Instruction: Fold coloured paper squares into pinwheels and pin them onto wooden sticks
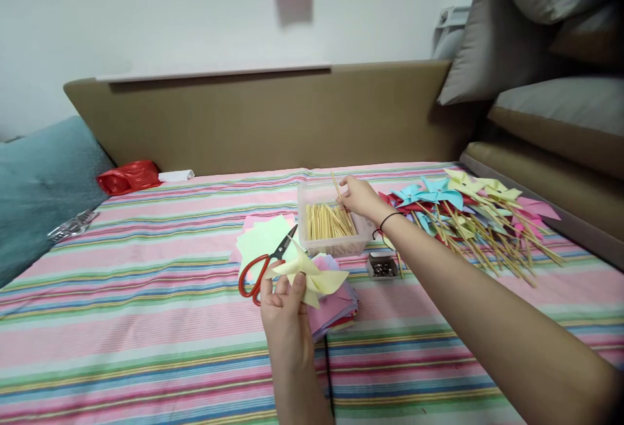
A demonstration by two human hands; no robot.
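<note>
My left hand pinches a pale yellow paper pinwheel, its thumb pressed near the centre. Over the right side of a clear plastic box, my right hand grips a thin wooden stick that tilts up to the left. Many more sticks lie in that box. Scissors with red handles rest on pale green paper squares, left of the pinwheel. Beneath my left hand's pinwheel is a stack of coloured paper. A small box of metal pins stands to the right.
A heap of pinwheels on sticks covers the right of the striped cloth. Grey cushions rise beyond it. At the far left are a red plastic bag, a white packet and a teal cushion.
</note>
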